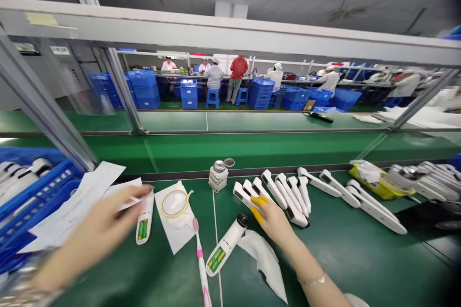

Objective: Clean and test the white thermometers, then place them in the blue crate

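Apparently, the person is handling white gadgets one by one. The right hand [275, 220], with yellow finger covers, is touching a row gadget [240, 194]; whether it is gripping cannot be told. The left hand [108, 216], blurred, is hovering beside an open gadget [145, 223], its grip equally unclear. Any next move would be calling for a sure hold. Nearer the middle, a second open gadget [226, 245] is lying flat; each is showing two green batteries. One toothbrush [200, 259], one bottle [218, 177] and one wipe [264, 254] are lying or standing around.
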Motion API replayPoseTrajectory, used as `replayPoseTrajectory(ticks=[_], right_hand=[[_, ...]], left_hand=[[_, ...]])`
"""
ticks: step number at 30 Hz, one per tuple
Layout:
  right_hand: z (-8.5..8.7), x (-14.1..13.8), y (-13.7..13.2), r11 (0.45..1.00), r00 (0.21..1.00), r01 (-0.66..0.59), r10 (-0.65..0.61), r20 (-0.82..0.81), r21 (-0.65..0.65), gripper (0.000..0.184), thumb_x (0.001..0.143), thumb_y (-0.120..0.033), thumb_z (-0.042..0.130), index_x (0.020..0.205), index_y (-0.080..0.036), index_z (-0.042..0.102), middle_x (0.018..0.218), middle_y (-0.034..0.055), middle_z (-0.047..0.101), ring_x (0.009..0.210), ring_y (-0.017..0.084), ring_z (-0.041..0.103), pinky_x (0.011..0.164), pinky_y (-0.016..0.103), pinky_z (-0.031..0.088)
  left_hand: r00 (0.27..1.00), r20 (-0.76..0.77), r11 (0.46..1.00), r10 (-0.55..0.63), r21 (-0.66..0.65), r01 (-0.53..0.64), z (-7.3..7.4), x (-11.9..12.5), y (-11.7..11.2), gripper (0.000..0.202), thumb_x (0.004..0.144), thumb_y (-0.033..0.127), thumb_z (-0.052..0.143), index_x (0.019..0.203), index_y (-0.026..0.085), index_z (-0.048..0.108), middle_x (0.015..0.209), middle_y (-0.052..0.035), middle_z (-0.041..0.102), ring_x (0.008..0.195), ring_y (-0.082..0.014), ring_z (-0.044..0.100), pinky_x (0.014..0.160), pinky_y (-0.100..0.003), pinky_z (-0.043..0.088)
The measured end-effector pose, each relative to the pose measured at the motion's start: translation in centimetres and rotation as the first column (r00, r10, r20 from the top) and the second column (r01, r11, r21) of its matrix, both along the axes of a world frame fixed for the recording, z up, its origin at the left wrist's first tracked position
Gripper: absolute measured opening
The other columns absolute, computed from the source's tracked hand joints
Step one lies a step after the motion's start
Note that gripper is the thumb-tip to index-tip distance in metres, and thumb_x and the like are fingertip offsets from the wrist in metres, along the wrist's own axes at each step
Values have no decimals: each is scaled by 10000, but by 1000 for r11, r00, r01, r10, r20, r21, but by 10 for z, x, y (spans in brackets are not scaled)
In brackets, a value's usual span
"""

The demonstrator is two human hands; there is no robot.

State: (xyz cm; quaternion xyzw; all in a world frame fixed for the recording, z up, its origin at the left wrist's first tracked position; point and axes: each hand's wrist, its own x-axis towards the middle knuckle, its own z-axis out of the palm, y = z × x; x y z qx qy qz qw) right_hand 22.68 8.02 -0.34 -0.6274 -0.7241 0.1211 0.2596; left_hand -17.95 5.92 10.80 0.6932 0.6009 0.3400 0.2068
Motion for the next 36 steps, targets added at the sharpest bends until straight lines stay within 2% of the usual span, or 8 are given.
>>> replayPoseTrajectory(ticks=[3, 6, 8, 12, 15, 20, 23, 36], right_hand=[[-3, -16, 5, 999, 1000, -5, 4, -24, -34, 350, 794, -217, 513, 1133, -208, 602, 1141, 130, 615, 1044, 307, 558, 892, 433, 422], [-6, -20, 4, 997, 994, 32, -40, -106, -75, 417, 741, -131, 534, 1154, -156, 585, 1146, 186, 605, 1026, 350, 557, 885, 494, 390], [-6, -17, 2, 994, 979, 40, -60, -194, -106, 398, 717, -129, 558, 1112, -145, 606, 1142, 185, 614, 1027, 358, 563, 897, 505, 378], [4, -16, -2, 983, 893, -47, -38, -449, -177, 264, 752, -272, 581, 982, -164, 653, 1007, 105, 689, 967, 293, 617, 870, 414, 445], [14, -35, -9, 969, 786, -120, -40, -618, -216, 371, 847, -394, 461, 1086, -144, 593, 936, 101, 705, 846, 257, 661, 765, 384, 508], [28, -93, -31, 924, 437, -313, -65, -897, -219, 377, 846, -419, 517, 1162, -216, 532, 1077, 78, 655, 947, 231, 629, 809, 351, 499], [33, -119, -41, 884, 253, -442, -43, -967, -155, 380, 799, -318, 626, 1162, -251, 536, 1173, 55, 615, 1068, 237, 573, 896, 359, 460], [31, -126, -47, 875, 284, -459, -18, -959, -152, 364, 827, -223, 615, 1170, -322, 542, 1206, 5, 598, 1127, 191, 536, 961, 320, 436]], left_hand=[[931, -81, 904, -355, -283, 320, -25, 107, -24, 503, 712, 466, 581, 1197, 335, 569, 1227, -53, 584, 1110, -297, 519, 981, -393, 385], [878, -170, 839, -448, -417, 348, -63, 183, -28, 789, 637, 307, 649, 1372, 206, 381, 1232, -182, 534, 1097, -374, 490, 906, -467, 408], [870, -217, 847, -444, -417, 328, -86, 200, -24, 797, 648, 185, 599, 1397, 177, 328, 1192, -198, 541, 1098, -374, 480, 902, -478, 393], [932, 141, 850, -335, -383, 363, -105, 180, -7, 743, 693, 243, 581, 1387, 140, 339, 1063, -153, 604, 976, -306, 551, 884, -429, 406], [837, 537, 834, -106, -410, 369, -97, 159, 0, 540, 803, 341, 477, 1310, 161, 436, 1021, -116, 638, 883, -241, 602, 802, -373, 467], [208, 948, 901, 242, -299, 316, -77, 146, -8, 342, 828, 315, 520, 1125, 155, 571, 1142, -111, 630, 1019, -223, 599, 861, -315, 477], [26, 975, 927, 222, -219, 303, -73, 143, -16, 330, 818, 275, 567, 1136, 188, 584, 1167, -76, 628, 1090, -226, 569, 918, -321, 458], [-125, 955, 896, 269, -201, 396, -68, 137, -27, 343, 886, 253, 482, 1221, 232, 548, 1250, -49, 583, 1215, -221, 476, 999, -333, 414]])
